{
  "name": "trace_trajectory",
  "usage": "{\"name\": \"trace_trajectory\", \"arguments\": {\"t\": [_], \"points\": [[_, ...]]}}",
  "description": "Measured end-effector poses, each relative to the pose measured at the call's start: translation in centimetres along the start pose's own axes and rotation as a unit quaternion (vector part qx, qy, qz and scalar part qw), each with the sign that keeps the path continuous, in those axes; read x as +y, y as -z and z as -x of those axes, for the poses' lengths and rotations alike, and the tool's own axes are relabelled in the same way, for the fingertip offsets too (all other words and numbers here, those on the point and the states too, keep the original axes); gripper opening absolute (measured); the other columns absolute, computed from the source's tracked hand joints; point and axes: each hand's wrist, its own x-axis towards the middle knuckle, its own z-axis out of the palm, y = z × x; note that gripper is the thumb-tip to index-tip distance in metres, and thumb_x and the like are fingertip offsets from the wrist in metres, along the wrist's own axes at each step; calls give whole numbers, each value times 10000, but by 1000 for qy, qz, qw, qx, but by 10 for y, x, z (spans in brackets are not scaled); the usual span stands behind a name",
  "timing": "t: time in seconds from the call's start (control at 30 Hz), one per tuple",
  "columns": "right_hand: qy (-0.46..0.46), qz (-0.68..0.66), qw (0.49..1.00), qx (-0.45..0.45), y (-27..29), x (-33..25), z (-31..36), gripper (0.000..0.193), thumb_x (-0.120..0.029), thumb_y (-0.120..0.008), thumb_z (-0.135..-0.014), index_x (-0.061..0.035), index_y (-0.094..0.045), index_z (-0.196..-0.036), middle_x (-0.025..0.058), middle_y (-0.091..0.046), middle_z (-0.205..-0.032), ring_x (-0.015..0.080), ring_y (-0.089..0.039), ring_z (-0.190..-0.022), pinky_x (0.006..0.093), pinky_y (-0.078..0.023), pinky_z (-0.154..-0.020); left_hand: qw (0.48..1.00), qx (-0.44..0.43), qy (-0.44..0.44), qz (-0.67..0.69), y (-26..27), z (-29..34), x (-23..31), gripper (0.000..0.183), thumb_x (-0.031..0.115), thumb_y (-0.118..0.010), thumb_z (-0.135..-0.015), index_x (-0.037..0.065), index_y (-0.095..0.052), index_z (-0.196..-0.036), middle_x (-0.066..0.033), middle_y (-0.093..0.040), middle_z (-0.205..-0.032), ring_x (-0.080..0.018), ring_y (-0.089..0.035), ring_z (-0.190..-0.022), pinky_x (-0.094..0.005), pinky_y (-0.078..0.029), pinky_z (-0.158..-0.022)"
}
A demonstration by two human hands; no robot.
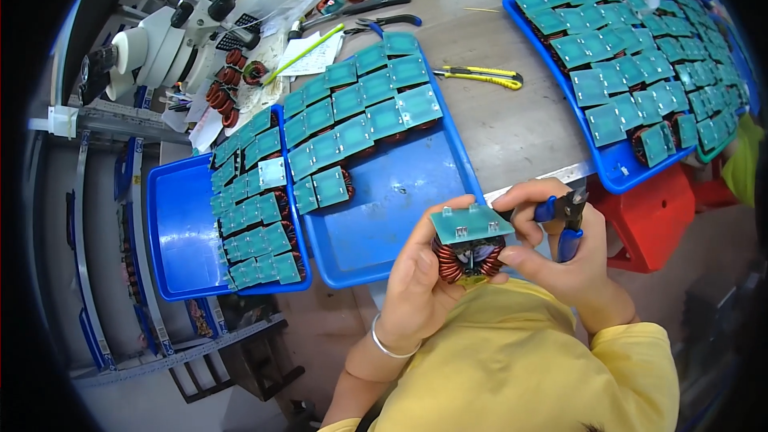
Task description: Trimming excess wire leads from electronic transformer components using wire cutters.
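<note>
My left hand (418,282) is closed around a copper-wound coil (450,262) with a green circuit board (474,226) on top. Small metal pins stand out along the board. In my right hand (590,266) is a pair of blue-handled cutters (569,245), tucked in the palm with the dark jaws pointing up. The right thumb and fingertips reach the right side of the coil and board. Both hands are in front of my yellow shirt, just off the near edge of the middle blue tray (384,228), which holds rows of similar boards on coils.
Further blue trays of board-topped coils stand at left (178,228) and right (612,174). A yellow utility knife (484,76), black-and-blue pliers (384,24), a green stick (304,54) and bare coils (224,96) lie on the bench. Below is a red stool (644,220).
</note>
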Motion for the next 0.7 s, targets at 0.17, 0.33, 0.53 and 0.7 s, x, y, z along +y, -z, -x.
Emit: {"name": "trace_trajectory", "arguments": {"t": [0.17, 0.33, 0.53, 0.7], "points": [[10, -9, 1000, 4, 7, 4, 1, 340, 9, -701, -690, -9, -568, -1002, -26, -450, -687, 30, -400, -604, 170, -354, -552, 998, -41, 36, 31, -2, -4, -1, 788, 512, -508, -833, -1, -208, -1351, -177, -425, -1254, -271, -496, -1112, -406, -465, -875], [84, 15, 996, -8, 14, 1, -4, 337, 12, -725, -656, -16, -578, -958, 45, -548, -783, 76, -496, -656, 194, -396, -573, 1000, -23, -8, -7, -9, -9, -4, 706, 481, -450, -875, 8, -239, -1354, -244, -478, -1157, -300, -560, -1003, -378, -498, -810], [105, 14, 994, -29, 12, 2, -8, 346, -7, -691, -659, 0, -554, -977, 34, -503, -748, 91, -469, -648, 217, -383, -602, 996, -47, -50, -59, 1, -1, 18, 706, 454, -519, -854, -17, -286, -1325, -188, -485, -1167, -251, -547, -1011, -347, -484, -809], [46, 99, 990, 87, 40, 69, -10, 275, -11, -577, -741, 5, -522, -1010, 2, -458, -738, 68, -435, -669, 193, -353, -602, 914, 118, -179, -345, 41, -29, 77, 484, 233, -608, -838, 16, -409, -1222, -103, -533, -1091, -164, -554, -911, -277, -470, -740]]}}
